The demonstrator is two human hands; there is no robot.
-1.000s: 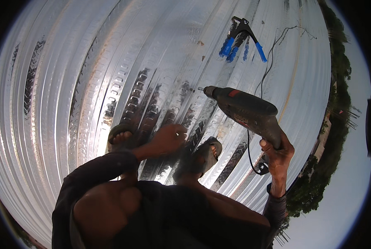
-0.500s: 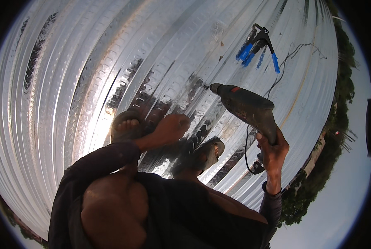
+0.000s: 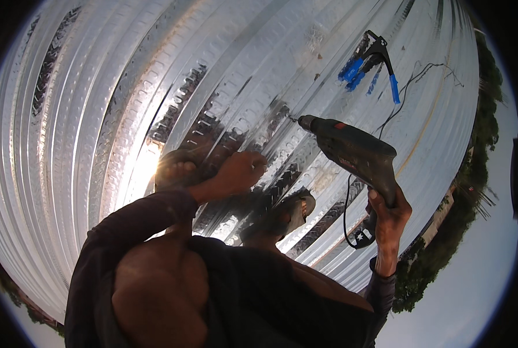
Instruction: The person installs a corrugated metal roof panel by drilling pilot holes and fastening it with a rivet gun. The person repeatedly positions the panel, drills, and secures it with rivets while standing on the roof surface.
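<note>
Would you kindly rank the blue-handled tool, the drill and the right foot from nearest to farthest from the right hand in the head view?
1. Drill: gripped in the right hand.
2. Right foot: left of that hand.
3. Blue-handled tool: lying farther ahead, on the metal sheeting.

One bare left hand (image 3: 242,173) and one bare right hand (image 3: 391,217) make two hands. There are one dark, pistol-shaped power drill (image 3: 354,146), one black, V-shaped, blue-gripped hand tool (image 3: 387,64) and two sandalled, bare-toed feet (image 3: 180,168).
</note>
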